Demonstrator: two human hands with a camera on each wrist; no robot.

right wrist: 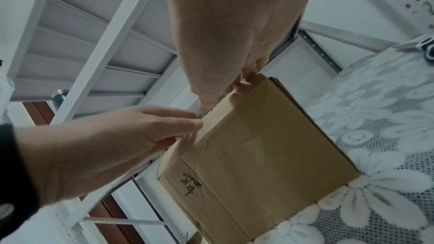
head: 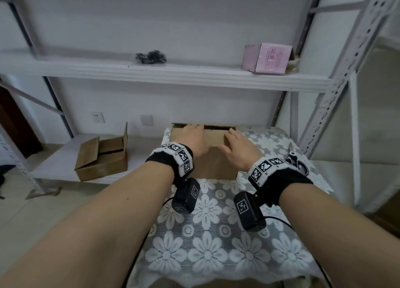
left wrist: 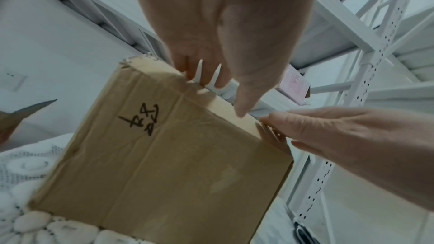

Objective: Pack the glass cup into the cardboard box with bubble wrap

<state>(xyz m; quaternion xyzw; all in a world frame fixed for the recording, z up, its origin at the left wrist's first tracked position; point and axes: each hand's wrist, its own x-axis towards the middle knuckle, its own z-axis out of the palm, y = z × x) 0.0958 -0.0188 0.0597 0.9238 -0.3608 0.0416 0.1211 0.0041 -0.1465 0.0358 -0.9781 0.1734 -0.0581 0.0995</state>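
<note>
The brown cardboard box (head: 216,160) interior is concealed by both hands; the small black item (head: 150,57) on the white shelf is blurred.

From my feed I see a white wall (head: 151,28) behind a pale metal shelving rack (head: 337,88), whose upper shelf (head: 173,73) carries a pink box (head: 268,58) and a small black bundle (head: 150,57). Lower on the wall sits a socket (head: 98,117). The desk wears a grey lace cloth (head: 216,244) with white flowers, and an open brown carton (head: 101,160) sits on the low shelf to the left above a beige tiled floor (head: 32,212).
</note>
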